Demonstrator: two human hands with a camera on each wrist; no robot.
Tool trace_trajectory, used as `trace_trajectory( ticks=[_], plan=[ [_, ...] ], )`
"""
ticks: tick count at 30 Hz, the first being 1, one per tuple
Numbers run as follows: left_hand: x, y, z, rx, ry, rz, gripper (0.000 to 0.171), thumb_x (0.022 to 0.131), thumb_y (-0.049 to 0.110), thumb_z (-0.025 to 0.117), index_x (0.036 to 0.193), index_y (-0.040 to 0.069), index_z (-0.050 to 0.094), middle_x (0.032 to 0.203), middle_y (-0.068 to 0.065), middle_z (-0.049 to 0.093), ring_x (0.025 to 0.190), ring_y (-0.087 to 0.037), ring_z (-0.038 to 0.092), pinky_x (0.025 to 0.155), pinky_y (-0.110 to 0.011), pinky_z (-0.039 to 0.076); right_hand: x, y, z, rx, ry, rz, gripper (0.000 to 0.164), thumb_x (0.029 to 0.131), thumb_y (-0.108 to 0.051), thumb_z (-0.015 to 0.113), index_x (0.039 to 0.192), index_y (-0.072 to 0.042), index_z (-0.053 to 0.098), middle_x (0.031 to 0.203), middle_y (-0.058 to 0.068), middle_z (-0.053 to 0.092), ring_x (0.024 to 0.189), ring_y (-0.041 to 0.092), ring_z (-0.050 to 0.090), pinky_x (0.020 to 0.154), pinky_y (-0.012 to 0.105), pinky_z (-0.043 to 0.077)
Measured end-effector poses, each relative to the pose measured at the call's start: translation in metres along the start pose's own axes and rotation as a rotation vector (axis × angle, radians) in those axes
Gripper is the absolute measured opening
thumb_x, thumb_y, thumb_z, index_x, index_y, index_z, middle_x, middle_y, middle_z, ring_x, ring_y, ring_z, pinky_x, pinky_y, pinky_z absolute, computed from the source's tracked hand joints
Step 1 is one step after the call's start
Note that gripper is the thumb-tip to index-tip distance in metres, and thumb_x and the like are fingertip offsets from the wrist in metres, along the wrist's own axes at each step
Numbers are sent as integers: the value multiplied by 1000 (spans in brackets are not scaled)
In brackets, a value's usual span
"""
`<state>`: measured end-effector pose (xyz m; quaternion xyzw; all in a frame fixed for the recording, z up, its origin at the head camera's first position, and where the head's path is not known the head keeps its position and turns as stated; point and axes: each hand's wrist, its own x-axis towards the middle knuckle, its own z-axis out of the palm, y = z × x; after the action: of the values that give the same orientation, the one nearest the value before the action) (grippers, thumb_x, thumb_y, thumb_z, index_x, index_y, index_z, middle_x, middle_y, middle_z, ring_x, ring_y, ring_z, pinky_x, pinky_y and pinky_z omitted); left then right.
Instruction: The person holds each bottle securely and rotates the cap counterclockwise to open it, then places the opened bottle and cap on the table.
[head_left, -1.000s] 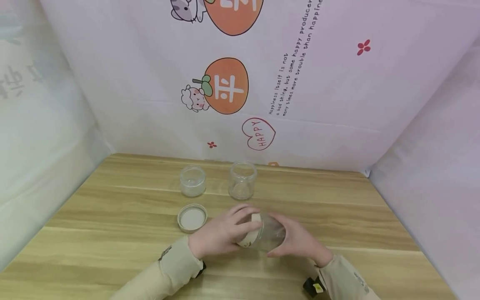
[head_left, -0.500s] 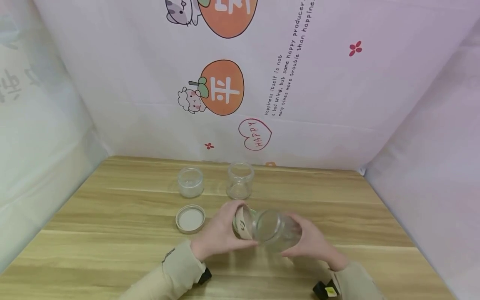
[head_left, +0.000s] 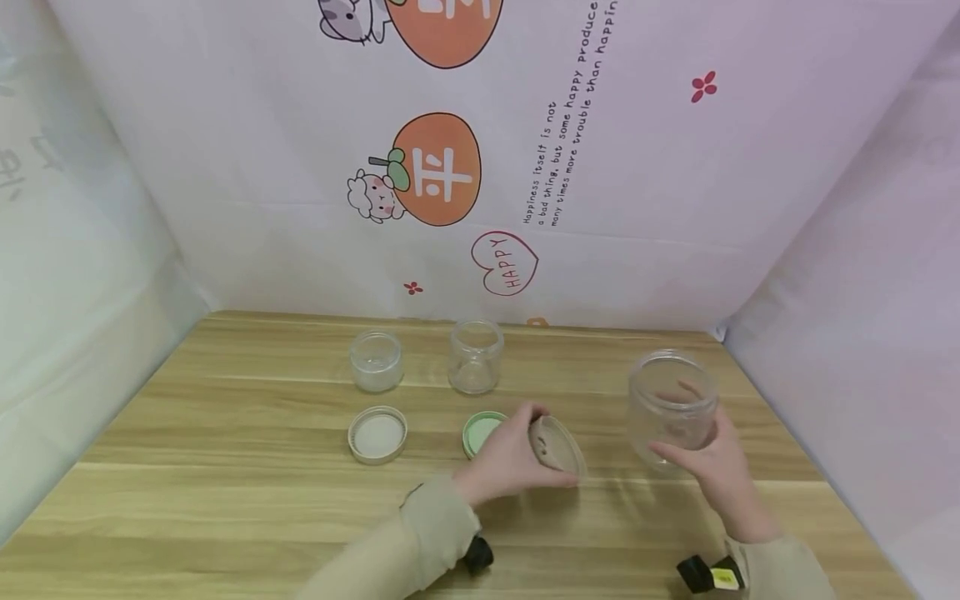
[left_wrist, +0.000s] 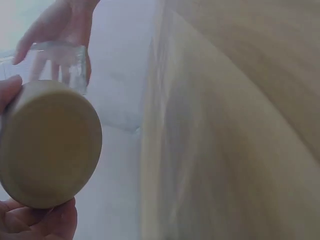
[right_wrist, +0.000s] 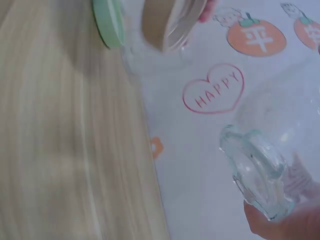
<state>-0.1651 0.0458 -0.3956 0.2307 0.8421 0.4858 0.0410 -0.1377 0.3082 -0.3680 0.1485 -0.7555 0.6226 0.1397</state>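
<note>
My left hand grips a round beige lid by its edge, tilted on its side. In the left wrist view the lid's flat outer face fills the lower left. Further right, my right hand holds the largest clear glass jar, its fingers wrapped round the side and its mouth upward and uncovered. Lid and jar are apart. A green-rimmed lid lies just behind my left hand, which partly covers it. The right wrist view shows the jar's thick glass rim near my thumb.
Toward the back of the wooden table stand a low glass jar and a taller glass jar, both uncovered. A beige lid lies inside up at the left. White printed cloth walls the back and sides.
The big jar and the beige lid, together at first, have separated. My right hand has carried the jar to the right, and my left hand has moved right with the lid, exposing the green-rimmed one.
</note>
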Motion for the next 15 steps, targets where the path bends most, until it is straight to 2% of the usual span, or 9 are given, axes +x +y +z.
trace_trajectory(
  ticks=[4, 8, 12, 15],
  plan=[
    [21, 0, 25, 8, -38, -40, 85, 64, 42, 85, 131, 11, 43, 120, -2, 57, 105, -10, 56, 89, -25, 48, -1, -1, -13, 91, 38, -1, 80, 73, 24, 61, 137, -18, 37, 121, -10, 54, 101, 0, 58, 82, 12, 50],
    [38, -3, 44, -44, -66, -114, 88, 63, 41, 86, 132, 9, 41, 119, -4, 57, 104, -12, 57, 83, -24, 49, -5, 1, -21, 183, 55, -36, 81, 71, 29, 57, 137, -13, 38, 123, -7, 55, 105, 3, 58, 83, 16, 51],
    [52, -3, 54, -108, -55, -185, 87, 61, 38, 88, 129, 8, 42, 111, -2, 58, 97, -12, 57, 79, -24, 48, -7, 3, -26, 252, 80, -86, 81, 68, 33, 53, 136, -10, 40, 124, -3, 54, 105, 6, 59, 84, 17, 52],
    [58, -4, 58, -118, -41, -217, 86, 60, 37, 89, 127, 9, 43, 108, -1, 58, 97, -12, 56, 81, -25, 47, -7, 5, -29, 268, 95, -105, 81, 68, 34, 51, 136, -8, 39, 124, 1, 51, 104, 8, 59, 84, 18, 52]
  ],
)
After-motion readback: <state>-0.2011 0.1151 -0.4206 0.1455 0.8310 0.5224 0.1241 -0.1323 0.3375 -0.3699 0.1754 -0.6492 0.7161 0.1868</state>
